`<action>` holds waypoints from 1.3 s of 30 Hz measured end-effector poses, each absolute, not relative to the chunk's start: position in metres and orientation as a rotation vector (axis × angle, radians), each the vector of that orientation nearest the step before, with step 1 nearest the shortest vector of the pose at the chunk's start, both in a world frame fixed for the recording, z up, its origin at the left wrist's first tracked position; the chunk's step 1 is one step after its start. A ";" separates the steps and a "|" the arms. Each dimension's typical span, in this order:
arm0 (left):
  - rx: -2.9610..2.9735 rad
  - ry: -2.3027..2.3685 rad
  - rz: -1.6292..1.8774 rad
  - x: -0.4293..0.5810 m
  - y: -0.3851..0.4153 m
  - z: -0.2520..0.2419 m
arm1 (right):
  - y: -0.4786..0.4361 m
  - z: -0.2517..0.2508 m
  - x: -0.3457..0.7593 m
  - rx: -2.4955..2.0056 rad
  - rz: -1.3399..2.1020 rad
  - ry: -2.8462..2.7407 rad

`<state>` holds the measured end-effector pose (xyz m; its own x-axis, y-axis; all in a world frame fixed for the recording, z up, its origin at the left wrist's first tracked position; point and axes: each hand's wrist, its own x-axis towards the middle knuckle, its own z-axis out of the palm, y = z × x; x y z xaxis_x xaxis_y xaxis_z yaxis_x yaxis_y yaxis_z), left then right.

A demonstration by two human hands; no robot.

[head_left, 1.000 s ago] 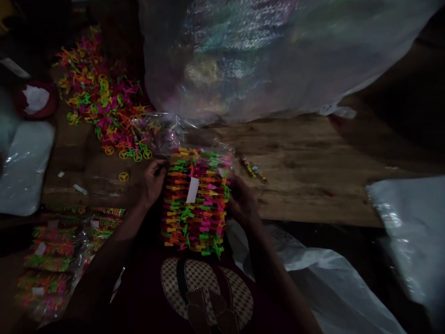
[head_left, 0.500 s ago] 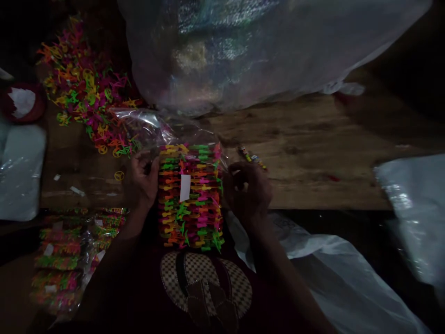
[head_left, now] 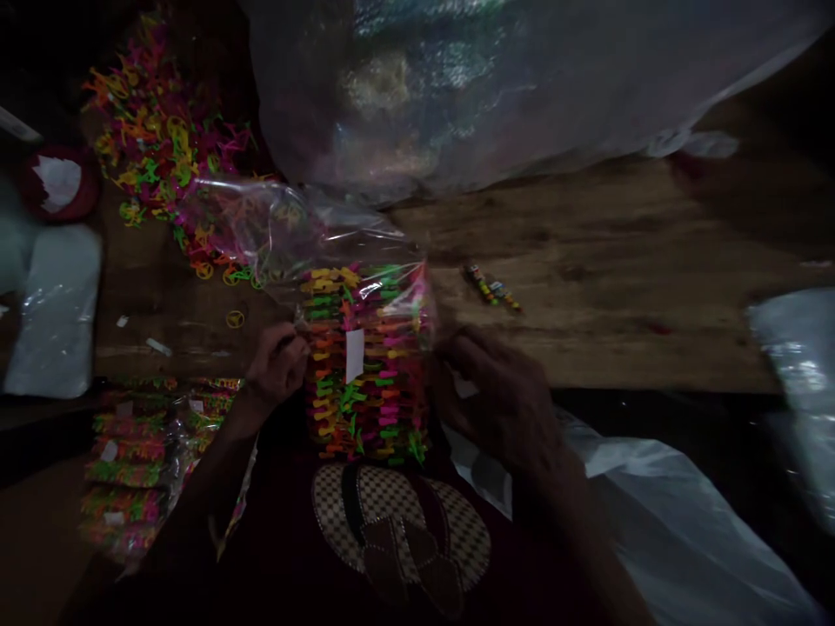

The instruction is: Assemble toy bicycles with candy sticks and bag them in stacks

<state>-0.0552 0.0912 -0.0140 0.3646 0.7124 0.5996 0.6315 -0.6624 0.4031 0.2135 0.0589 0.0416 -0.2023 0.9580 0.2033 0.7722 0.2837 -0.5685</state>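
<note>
Rows of small bright plastic toys (head_left: 388, 409), in orange, green, pink and yellow, stand stacked in front of my body. A white paper slip (head_left: 354, 355) lies on them. A clear plastic bag (head_left: 365, 230) covers at least their upper rows, its loose part spreading up and left. My left hand (head_left: 279, 367) is closed at the bag's left edge, fingers curled in a pinch. At the right edge, my right hand (head_left: 499, 396) pinches the film between thumb and fingers; its fingertips are dark and partly blurred.
A heap of loose toys (head_left: 176, 156) lies at the upper left of the wooden table (head_left: 619, 287). Packed bags (head_left: 123, 469) rest lower left. A large filled plastic sack (head_left: 489, 96) stands at the back. Flat plastic packs (head_left: 56, 313) lie left, white sheeting (head_left: 658, 496) lower right.
Both hands have moved lower along the bag's sides, and the left fingers have curled in more. The film now covers more of the upper rows. The whole view has shifted slightly.
</note>
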 end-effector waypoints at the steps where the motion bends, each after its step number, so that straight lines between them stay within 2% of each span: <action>1: 2.537 1.215 1.148 -0.057 0.086 -0.013 | 0.055 0.044 0.212 -1.537 0.477 -2.066; 8: 2.502 1.274 1.147 -0.042 0.094 -0.002 | 0.055 0.063 0.182 -1.628 0.208 -2.021; 14: 2.470 1.258 1.158 -0.028 0.102 0.003 | 0.063 0.053 0.144 -1.709 0.193 -2.188; 19: 2.416 1.269 1.186 -0.024 0.103 0.007 | 0.061 0.053 0.150 -1.871 0.370 -1.998; 25: 2.265 1.206 1.344 -0.009 0.106 0.014 | 0.064 0.066 0.160 -1.956 0.890 -1.609; 28: 2.152 1.269 1.317 -0.002 0.103 0.012 | 0.071 0.069 0.159 -1.880 1.026 -1.431; 30: 2.106 1.296 1.310 0.000 0.100 0.010 | 0.077 0.070 0.156 -1.950 1.008 -1.430; 35: 2.073 1.250 1.329 -0.001 0.098 0.007 | 0.085 0.069 0.143 -2.460 0.751 -1.670; 39: 2.075 1.231 1.299 -0.003 0.098 0.006 | 0.087 0.066 0.136 -2.614 0.668 -1.813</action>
<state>-0.0026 0.0983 0.0057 0.1807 0.8388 0.5135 0.4682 -0.5325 0.7052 0.1361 0.0866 0.0660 0.2952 0.8721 -0.3902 0.9168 -0.3735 -0.1413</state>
